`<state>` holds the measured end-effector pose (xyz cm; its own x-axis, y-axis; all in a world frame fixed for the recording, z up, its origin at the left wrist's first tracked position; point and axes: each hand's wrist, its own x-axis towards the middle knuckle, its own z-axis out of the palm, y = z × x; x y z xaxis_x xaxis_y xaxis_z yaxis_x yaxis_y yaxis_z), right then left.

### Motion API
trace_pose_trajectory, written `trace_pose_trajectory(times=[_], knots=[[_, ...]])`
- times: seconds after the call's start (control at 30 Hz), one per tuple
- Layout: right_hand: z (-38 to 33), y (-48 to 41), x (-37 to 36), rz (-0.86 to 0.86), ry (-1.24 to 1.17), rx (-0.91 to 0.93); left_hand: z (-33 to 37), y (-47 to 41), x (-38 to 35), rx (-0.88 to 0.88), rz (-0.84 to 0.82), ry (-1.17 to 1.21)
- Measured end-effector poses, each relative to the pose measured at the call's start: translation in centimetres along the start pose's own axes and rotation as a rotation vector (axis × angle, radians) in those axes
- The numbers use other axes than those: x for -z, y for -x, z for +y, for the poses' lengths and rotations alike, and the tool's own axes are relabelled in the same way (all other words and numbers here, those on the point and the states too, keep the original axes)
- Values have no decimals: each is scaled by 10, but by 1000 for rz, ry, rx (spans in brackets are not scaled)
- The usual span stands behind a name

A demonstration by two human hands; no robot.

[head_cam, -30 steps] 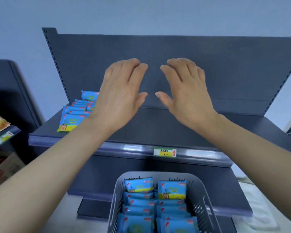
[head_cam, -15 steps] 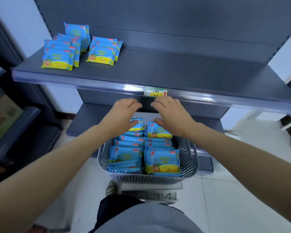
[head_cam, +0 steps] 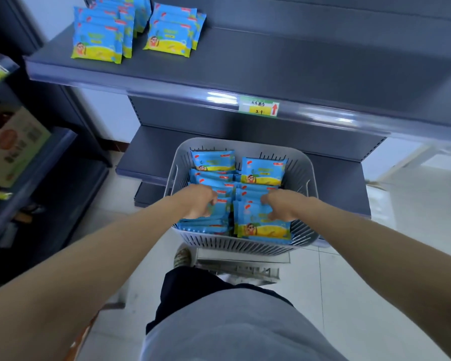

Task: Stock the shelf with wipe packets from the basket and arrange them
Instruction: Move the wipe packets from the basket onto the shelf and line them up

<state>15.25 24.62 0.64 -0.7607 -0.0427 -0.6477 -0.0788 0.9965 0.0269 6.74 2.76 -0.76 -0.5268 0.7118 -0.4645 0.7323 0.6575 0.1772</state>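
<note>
The shelf point(head_cam: 271, 61) is mostly bare; only two short rows of stocked packets point(head_cam: 99, 40) lie at its left end. Below it, the basket point(head_cam: 245, 246) holds the wipe packets point(head_cam: 262, 171) in two rows. The left hand point(head_cam: 197, 201) curls its grip into the left row; the right hand point(head_cam: 281, 207) pinches front packets of the right row. Better, I think, to take a few packets squarely in each hand, so none slips during the lift. Half a second ago both hands hovered above the basket's far end; now they are down in it, nearer.
</note>
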Motion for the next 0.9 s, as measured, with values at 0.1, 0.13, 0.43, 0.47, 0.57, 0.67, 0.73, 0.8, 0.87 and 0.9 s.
trace_pose_trajectory(times=[0.1, 0.13, 0.43, 0.47, 0.57, 0.67, 0.73, 0.8, 0.87, 0.9], knots=[[-1, -4, -6, 8, 17, -28, -1, -2, -9, 19, -53, -3], [0, -5, -8, 12, 20, -41, -1, -3, -11, 27, -72, -8], [3, -6, -10, -81, 18, -94, -5, -15, -28, 72, -180, -3], [4, -5, -7, -88, 7, -88, -6, -16, -28, 74, -205, 12], [6, 1, 9, -55, -78, -98, -9, -19, -28, 63, -254, 12], [7, 5, 27, 18, -112, -104, -10, -21, -27, 53, -244, -17], [7, 6, 37, 70, -106, -100, -12, -23, -26, 48, -220, -32], [7, 6, 45, 115, -110, -98, -14, -24, -25, 40, -210, -49], [6, 4, 53, 149, -120, -100, -16, -25, -27, 28, -210, -67], [6, 3, 57, 161, -123, -101, -17, -25, -27, 23, -215, -68]])
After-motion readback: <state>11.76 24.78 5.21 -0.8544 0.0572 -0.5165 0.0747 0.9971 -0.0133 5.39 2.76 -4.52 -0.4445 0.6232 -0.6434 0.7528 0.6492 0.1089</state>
